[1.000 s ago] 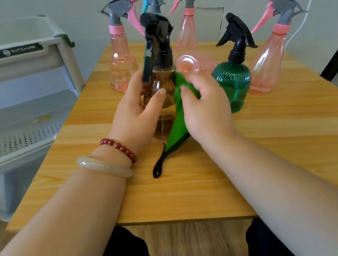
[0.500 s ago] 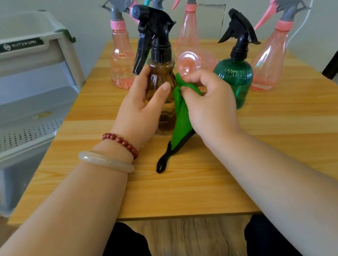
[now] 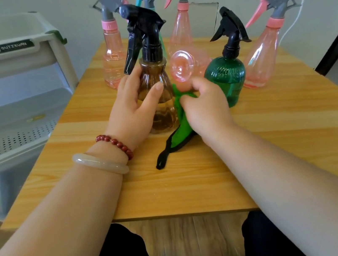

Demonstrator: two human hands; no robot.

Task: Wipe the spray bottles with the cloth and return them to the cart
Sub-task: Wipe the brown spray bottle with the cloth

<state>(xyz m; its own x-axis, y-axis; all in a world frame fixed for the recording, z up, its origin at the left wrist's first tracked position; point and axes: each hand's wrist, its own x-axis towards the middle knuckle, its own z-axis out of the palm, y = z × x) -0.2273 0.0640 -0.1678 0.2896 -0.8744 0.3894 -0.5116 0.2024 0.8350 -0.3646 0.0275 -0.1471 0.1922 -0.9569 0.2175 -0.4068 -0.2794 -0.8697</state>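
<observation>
Amber spray bottle [image 3: 156,90] stands upright on the desk [image 3: 275,133], the left hand [image 3: 132,113] grasping its body, fingers [image 3: 131,78] behind, thumb across the front. Just right of the bottle, the right hand [image 3: 206,104] clenches the green cloth [image 3: 182,125] against its side.

One head-worn camera looks forward and down, close over the table [image 3: 194,181].

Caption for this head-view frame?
Head view: left hand grips brown spray bottle while right hand holds green cloth at its side.
</observation>
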